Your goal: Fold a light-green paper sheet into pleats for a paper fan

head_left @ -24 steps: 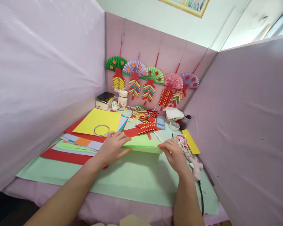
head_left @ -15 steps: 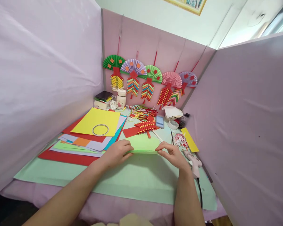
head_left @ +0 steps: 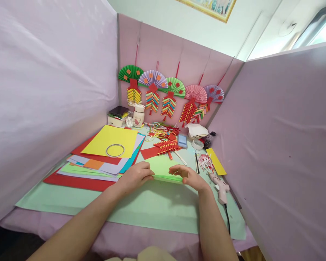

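Green paper sits b/w your 2 hands, just over the pale green table cover, w/ thin layers showing along its near edge. Your L hand pinches its left end, thumb under & fingers on top. Your R hand is loose at the other end, thumb & fingers spread apart; can't tell if it touches the paper.

Just past your hands, a red strip & a bunch of red rolls w/ yellow ends lie flat, w/ a white stick nr your R fingers. Right of your R hand are a black pen, a mess of red & white string & a pink glue gun.

Left of your L hand is a big yellow sheet w/ a ring on it. Far past both hands, paper fans hang on the pink wall.
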Available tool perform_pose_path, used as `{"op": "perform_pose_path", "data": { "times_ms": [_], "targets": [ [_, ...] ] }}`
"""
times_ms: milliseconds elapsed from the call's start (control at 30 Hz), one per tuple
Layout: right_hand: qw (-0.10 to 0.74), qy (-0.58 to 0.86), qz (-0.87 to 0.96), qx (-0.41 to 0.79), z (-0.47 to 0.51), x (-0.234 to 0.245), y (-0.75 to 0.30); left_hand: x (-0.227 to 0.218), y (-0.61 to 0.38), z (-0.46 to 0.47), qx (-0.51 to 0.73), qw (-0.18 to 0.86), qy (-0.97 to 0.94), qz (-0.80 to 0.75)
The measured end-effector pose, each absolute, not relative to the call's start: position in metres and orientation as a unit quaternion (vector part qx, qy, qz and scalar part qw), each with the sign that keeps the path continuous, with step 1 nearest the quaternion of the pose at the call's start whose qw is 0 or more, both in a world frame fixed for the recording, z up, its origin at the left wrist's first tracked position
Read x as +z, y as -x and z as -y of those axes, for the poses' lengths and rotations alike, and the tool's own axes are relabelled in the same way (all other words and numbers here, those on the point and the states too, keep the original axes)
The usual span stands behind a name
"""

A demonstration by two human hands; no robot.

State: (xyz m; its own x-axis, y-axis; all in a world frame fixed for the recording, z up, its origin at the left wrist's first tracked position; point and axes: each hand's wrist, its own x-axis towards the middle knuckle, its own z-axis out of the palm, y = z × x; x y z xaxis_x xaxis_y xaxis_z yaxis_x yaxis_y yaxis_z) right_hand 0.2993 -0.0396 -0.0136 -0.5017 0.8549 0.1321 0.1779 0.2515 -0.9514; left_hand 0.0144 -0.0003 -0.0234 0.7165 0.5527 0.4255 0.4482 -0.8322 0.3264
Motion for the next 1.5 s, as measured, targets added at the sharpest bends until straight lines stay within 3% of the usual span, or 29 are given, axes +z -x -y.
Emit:
{"op": "perform_pose_path", "data": {
  "times_ms": [200, 400, 600, 967, 1267, 1500],
  "targets": [
    [0.286, 0.361, 0.744, 0.484, 0.046, -0.010, -0.302, -0.023, -0.015, 0.003, 0.229, 0.123, -0.924, -0.280],
    [0.241, 0.409, 0.739, 0.478, 0.049, -0.010, -0.298, -0.001, -0.014, 0.003, 0.227, 0.251, -0.883, -0.327],
    [0.212, 0.362, 0.761, 0.495, 0.051, -0.009, -0.292, 0.012, -0.044, -0.066, 0.175, 0.158, -0.867, -0.440],
    [0.179, 0.346, 0.770, 0.505, 0.050, -0.011, -0.283, -0.019, -0.126, -0.149, 0.029, 0.139, -0.834, -0.534],
    [0.182, 0.350, 0.774, 0.496, 0.051, -0.011, -0.284, -0.017, -0.125, -0.142, 0.100, 0.082, -0.869, -0.477],
    [0.185, 0.348, 0.770, 0.501, 0.049, -0.013, -0.286, 0.029, -0.103, -0.165, 0.189, -0.015, -0.878, -0.439]
  ]
}}
